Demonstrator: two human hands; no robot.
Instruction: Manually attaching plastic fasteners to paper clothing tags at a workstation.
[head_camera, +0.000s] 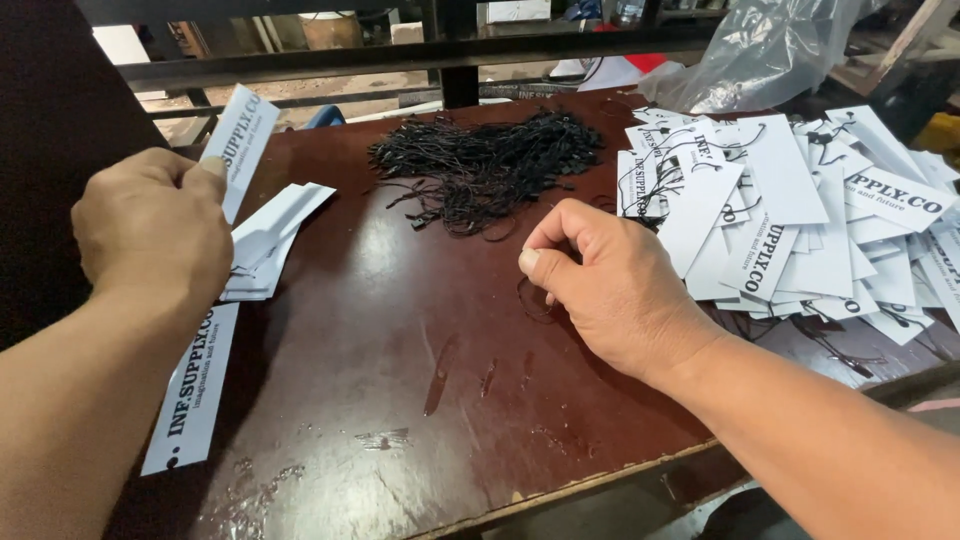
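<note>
Across the frame lies a dark red-brown worktable (400, 330) with a scuffed, glossy top. On its right side sits the largest item, a spread heap of white rectangular card tags (800, 220) with black print, many already fitted with black string loops. At the far centre of the table lies a tangled pile of black cords (485, 165), just beside the heap's left edge. Behind the heap, a crumpled clear plastic bag (760, 50) rests against the dark metal rail (400, 55).

On the left, the left hand (155, 230) is closed around one long white tag (215, 290), thumb and fingers curled over its middle, so that the tag stands tilted with one end above the fist and the other below it. Just beside that hand, a small stack of blank-side tags (270, 240) lies on the table.

Near the table's centre, the right hand (610, 285) hovers close to the surface, thumb and forefinger pinched together on a single thin black cord loop (535, 300), which hangs down to the tabletop. The remaining fingers are curled loosely inward.
</note>
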